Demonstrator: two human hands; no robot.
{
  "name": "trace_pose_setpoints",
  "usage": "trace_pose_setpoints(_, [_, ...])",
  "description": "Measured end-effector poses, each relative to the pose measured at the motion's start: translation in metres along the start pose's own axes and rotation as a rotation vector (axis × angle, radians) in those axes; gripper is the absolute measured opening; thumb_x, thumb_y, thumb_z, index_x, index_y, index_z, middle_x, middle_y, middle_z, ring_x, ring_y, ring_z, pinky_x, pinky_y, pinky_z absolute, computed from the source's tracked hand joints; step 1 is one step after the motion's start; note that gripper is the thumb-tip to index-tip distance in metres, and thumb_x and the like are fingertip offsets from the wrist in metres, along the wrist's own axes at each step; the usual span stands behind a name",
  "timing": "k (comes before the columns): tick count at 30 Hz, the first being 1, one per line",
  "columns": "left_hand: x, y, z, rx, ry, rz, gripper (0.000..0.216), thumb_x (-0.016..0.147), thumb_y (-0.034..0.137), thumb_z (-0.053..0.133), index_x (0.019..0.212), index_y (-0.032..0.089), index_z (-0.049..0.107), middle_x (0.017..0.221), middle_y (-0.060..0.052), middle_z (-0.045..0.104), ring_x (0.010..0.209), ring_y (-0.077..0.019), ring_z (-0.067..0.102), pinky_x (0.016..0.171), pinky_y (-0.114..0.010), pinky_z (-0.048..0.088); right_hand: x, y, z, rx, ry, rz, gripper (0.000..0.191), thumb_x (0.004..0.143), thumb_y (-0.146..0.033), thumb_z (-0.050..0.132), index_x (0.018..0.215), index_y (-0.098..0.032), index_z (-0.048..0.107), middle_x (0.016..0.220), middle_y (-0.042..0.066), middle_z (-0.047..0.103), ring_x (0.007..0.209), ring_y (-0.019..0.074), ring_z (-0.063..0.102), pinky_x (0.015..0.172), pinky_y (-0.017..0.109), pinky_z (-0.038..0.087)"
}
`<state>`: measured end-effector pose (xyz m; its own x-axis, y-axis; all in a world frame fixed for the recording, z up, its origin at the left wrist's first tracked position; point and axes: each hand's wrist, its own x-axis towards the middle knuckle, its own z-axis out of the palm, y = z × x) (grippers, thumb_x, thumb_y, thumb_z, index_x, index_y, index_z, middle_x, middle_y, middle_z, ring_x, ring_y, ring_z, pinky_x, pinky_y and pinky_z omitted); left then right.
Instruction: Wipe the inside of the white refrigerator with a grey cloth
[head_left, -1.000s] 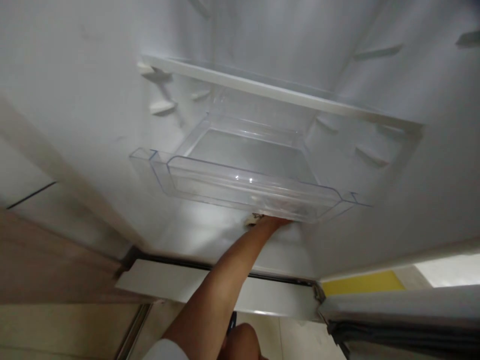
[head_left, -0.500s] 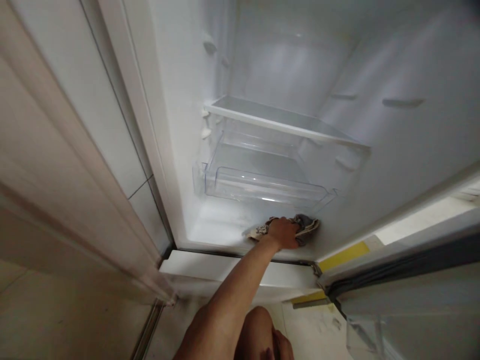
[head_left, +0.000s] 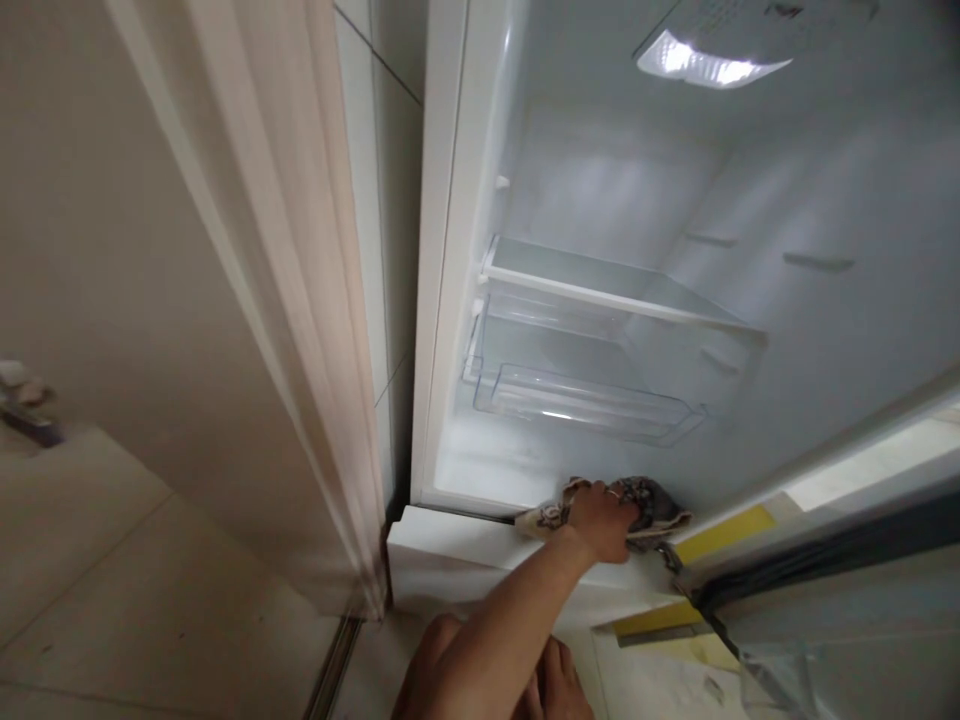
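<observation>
My left hand [head_left: 600,520] is closed on a patterned cloth [head_left: 656,508], bunched under the fingers with a pale corner spread to the left. Hand and cloth rest at the front lower edge of an open fridge [head_left: 480,470], toward its right side. Close to my legs at the bottom of the view, my right hand [head_left: 561,685] shows only in part, and its fingers are too unclear to read. Above the cloth, a clear plastic drawer [head_left: 585,400] sits beneath a glass shelf [head_left: 600,280] inside the fridge.
A lit lamp [head_left: 712,65] is at the fridge's top. The open fridge door [head_left: 862,600] stands to the right, near yellow strips [head_left: 724,535]. A pale wooden door frame [head_left: 300,300] rises close on the left. Tiled floor [head_left: 97,600] lies below.
My left hand has drawn the cloth from the fridge floor out to the front edge. The view has swung left and up, bringing the lamp into sight.
</observation>
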<state>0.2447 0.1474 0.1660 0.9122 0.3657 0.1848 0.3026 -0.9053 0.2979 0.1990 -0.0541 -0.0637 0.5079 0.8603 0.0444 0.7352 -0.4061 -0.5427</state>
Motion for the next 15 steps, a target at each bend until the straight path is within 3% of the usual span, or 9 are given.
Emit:
trace_pose_setpoints(4, [-0.025,-0.007,-0.006,-0.029,0.111,-0.161,0.039,0.082,0.028,0.063,0.121,0.020,0.064,0.137,-0.016,0.061,0.119,-0.0334,0.058,0.093,-0.050,0.053,0.007,0.008,0.025,-0.055,-0.074,-0.087,0.045,0.097,-0.040,0.036,0.130,-0.019,0.059,0.125,0.015,0.066,0.110,0.0277,0.068,0.091,0.038,0.057])
trace_pose_setpoints(7, [-0.045,-0.027,-0.019,-0.074,0.232,-0.389,0.043,0.084,0.019,0.058,0.127,0.015,0.061,0.141,-0.023,0.057,0.121,-0.0380,0.057,0.096,-0.057,0.049,0.008,0.015,0.033,-0.096,-0.075,-0.110,0.049,0.097,-0.039,0.033,0.135,-0.020,0.057,0.128,0.014,0.066,0.108,0.0281,0.069,0.086,0.039,0.058])
trace_pose_setpoints(9, [-0.060,-0.047,-0.032,-0.132,0.330,-0.525,0.046,0.081,0.014,0.060,0.127,0.016,0.062,0.141,-0.021,0.058,0.123,-0.0378,0.057,0.099,-0.056,0.048,0.006,0.016,0.033,-0.105,-0.047,-0.125,0.049,0.099,-0.039,0.030,0.135,-0.020,0.057,0.129,0.015,0.065,0.108,0.0282,0.069,0.086,0.039,0.058])
trace_pose_setpoints(12, [-0.082,-0.075,-0.050,-0.270,0.533,-0.693,0.053,0.076,0.009,0.065,0.127,0.024,0.063,0.146,-0.013,0.058,0.128,-0.0339,0.057,0.109,-0.050,0.044,0.004,0.015,0.028,-0.061,-0.011,-0.152,0.049,0.101,-0.041,0.028,0.134,-0.020,0.058,0.127,0.014,0.066,0.107,0.0266,0.069,0.088,0.038,0.057])
trace_pose_setpoints(15, [-0.094,-0.095,-0.057,-0.490,0.795,-0.885,0.049,0.078,0.012,0.065,0.125,0.022,0.062,0.135,-0.014,0.065,0.121,-0.0308,0.063,0.108,-0.046,0.047,0.005,0.017,0.028,0.009,0.015,-0.156,0.052,0.103,-0.044,0.025,0.133,-0.019,0.059,0.128,0.016,0.066,0.107,0.0274,0.069,0.088,0.038,0.058])
